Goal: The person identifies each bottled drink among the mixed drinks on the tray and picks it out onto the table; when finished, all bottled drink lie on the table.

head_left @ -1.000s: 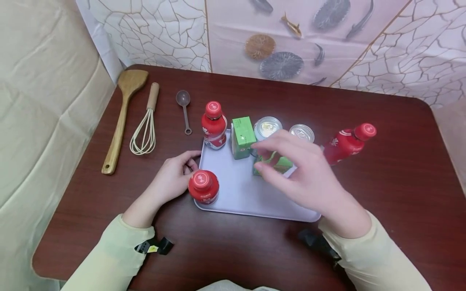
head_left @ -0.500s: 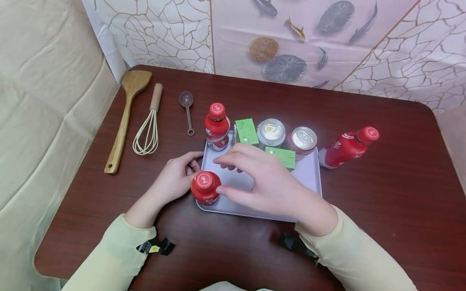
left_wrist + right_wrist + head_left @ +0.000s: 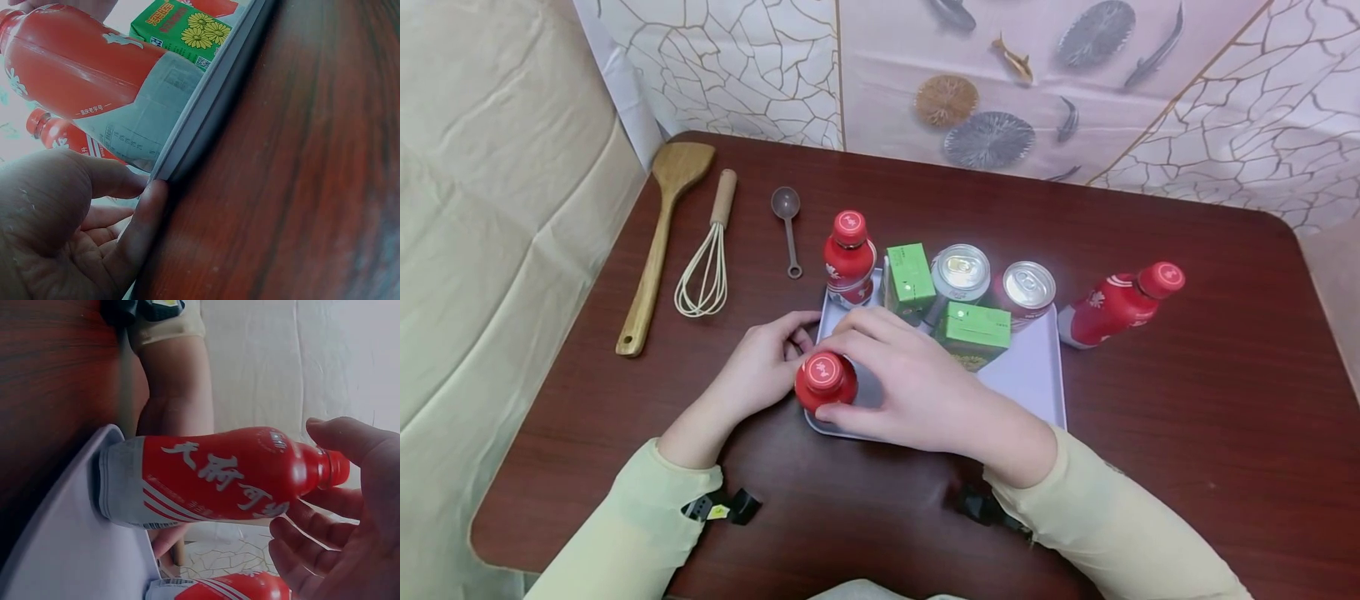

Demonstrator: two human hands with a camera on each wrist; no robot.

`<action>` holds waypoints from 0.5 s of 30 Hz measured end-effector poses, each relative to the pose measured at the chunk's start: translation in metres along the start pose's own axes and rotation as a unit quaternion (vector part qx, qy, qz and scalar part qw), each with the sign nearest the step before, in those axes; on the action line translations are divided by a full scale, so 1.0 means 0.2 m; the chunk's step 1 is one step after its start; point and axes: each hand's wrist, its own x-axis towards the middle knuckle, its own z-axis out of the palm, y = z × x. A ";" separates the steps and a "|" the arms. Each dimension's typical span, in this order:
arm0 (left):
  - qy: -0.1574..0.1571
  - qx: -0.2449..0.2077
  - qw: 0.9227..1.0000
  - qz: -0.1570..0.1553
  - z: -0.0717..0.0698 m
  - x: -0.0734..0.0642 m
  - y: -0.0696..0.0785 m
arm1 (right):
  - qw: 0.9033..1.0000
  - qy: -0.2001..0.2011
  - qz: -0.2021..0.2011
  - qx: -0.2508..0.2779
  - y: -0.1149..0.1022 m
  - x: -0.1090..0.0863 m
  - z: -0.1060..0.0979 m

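A red drink bottle (image 3: 824,385) stands upright at the near left corner of the pale lilac tray (image 3: 1030,375). My right hand (image 3: 917,387) is around its upper part, fingers on the far side and thumb on the near side. In the right wrist view a gap shows between the thumb (image 3: 340,439) and the bottle neck, while fingertips are right at the bottle's other side. My left hand (image 3: 762,367) is at the tray's left edge; in the left wrist view its thumb and a finger (image 3: 150,209) pinch the rim beside the bottle's base.
On the tray are another red bottle (image 3: 850,262), two green drink cartons (image 3: 910,279) and two cans (image 3: 961,273). A red bottle (image 3: 1116,304) stands right of the tray. A wooden spatula (image 3: 658,242), whisk (image 3: 706,258) and measuring spoon (image 3: 787,225) lie left.
My right hand has moved left and toward me, from over the cartons to around the near left bottle. The left hand has stayed at the tray's edge.
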 end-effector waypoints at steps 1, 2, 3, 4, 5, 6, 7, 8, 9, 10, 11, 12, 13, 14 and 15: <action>0.000 -0.001 1.000 -0.001 0.00 0.00 0.00 | 1.000 0.001 0.000 -0.002 0.00 0.00 0.01; 0.000 -0.001 1.000 -0.001 0.00 0.00 0.00 | 1.000 0.002 0.000 -0.005 0.00 0.01 0.01; -0.001 -0.001 1.000 -0.002 0.00 0.00 0.00 | 1.000 0.004 0.000 -0.007 0.00 0.01 0.02; -0.001 -0.002 1.000 -0.003 0.00 0.00 0.00 | 1.000 0.005 0.000 -0.010 0.00 0.01 0.03; -0.002 -0.001 1.000 -0.004 0.00 0.00 0.00 | 1.000 0.007 0.000 -0.013 0.00 0.01 0.03; -0.002 -0.001 1.000 -0.005 0.00 -0.01 0.00 | 1.000 0.009 0.001 -0.015 0.01 0.01 0.04; -0.002 0.000 1.000 -0.006 0.00 -0.01 0.00 | 1.000 0.011 0.003 -0.015 0.01 0.01 0.04; -0.002 0.001 1.000 -0.006 0.00 -0.01 0.00 | 1.000 0.012 0.004 -0.016 0.01 0.01 0.04; -0.002 0.001 1.000 -0.007 0.00 -0.01 0.00 | 1.000 0.013 0.005 -0.016 0.01 0.01 0.04; -0.002 -0.001 1.000 -0.007 0.00 -0.01 0.00 | 1.000 0.014 0.007 -0.017 0.01 0.01 0.04; -0.003 -0.004 1.000 -0.007 0.00 -0.01 0.00 | 1.000 0.015 0.008 -0.017 0.01 0.00 0.03; -0.005 -0.012 1.000 -0.009 0.00 -0.01 0.00 | 1.000 0.016 0.009 -0.018 0.01 0.00 0.03; -0.008 -0.024 1.000 -0.011 0.01 -0.01 0.00 | 1.000 0.016 0.010 -0.019 0.01 0.00 0.02; -0.011 -0.037 0.999 -0.015 0.01 -0.01 0.00 | 1.000 0.016 0.010 -0.021 0.01 0.00 0.01; -0.014 -0.049 0.999 -0.018 0.01 -0.01 0.00 | 1.000 0.017 0.011 -0.022 0.02 -0.01 0.01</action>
